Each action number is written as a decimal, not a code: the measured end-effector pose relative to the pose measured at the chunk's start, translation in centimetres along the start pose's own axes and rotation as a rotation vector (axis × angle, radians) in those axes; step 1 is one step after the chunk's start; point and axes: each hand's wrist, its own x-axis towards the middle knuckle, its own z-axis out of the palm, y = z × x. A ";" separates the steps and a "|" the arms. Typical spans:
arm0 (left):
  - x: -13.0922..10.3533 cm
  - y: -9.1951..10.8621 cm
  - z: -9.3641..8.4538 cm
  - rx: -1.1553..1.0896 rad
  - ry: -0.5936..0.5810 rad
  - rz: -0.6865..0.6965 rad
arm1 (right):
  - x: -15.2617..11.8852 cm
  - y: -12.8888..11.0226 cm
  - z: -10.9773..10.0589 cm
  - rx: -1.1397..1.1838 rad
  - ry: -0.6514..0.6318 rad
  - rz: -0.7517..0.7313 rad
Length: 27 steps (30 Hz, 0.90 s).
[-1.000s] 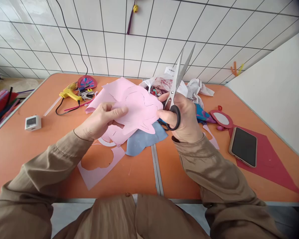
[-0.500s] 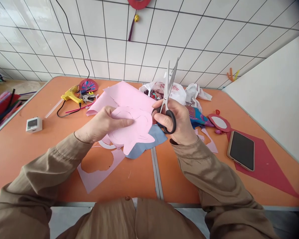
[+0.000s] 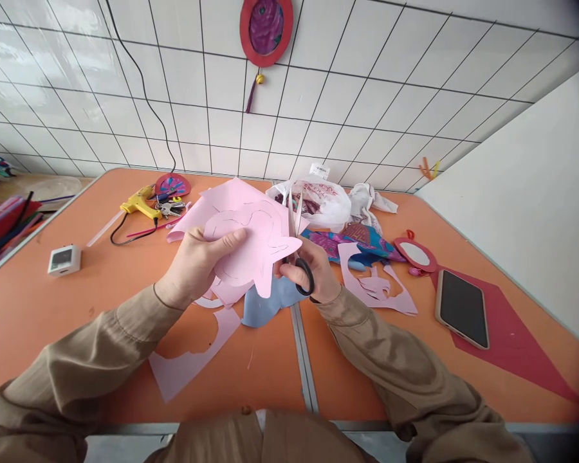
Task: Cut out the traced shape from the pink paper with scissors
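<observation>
My left hand (image 3: pixel 197 257) pinches a pink cut-out sheet (image 3: pixel 236 251) with drawn lines, its thumb lying on top. Two pointed tabs stick out at the sheet's right and lower edge. In my right hand (image 3: pixel 313 267) are black-handled scissors (image 3: pixel 303 276), blades pointing up and slightly apart beside the right tab. Parts of the right fingers are hidden behind the sheet. A larger pink sheet (image 3: pixel 236 190) lies behind, and a blue-grey piece (image 3: pixel 265 305) lies below the held sheet.
Pink scraps (image 3: pixel 193 360) lie at front left and more scraps (image 3: pixel 352 276) at right. A yellow glue gun (image 3: pixel 139 202), white cube (image 3: pixel 64 260), plastic bag (image 3: pixel 332 202), patterned cloth (image 3: pixel 367 241), round red-framed piece (image 3: pixel 417 255), phone (image 3: pixel 462 308) and red sheet (image 3: pixel 516 347) rest on the orange table (image 3: pixel 251 386).
The scissors have come down and left to the sheet's right tab with my right hand. The pink cut-out has turned a little in my left hand. The view has tilted up.
</observation>
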 end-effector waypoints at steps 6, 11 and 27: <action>-0.4 -0.1 0.3 0.016 0.046 0.032 | 0.0 0.3 0.3 0.064 -0.088 0.009; -0.4 0.0 0.1 0.088 0.046 0.048 | -0.2 -0.4 -0.2 0.073 -0.140 0.062; 0.2 0.5 -0.7 0.254 0.002 0.094 | 0.4 -2.1 -2.3 0.098 -0.040 0.065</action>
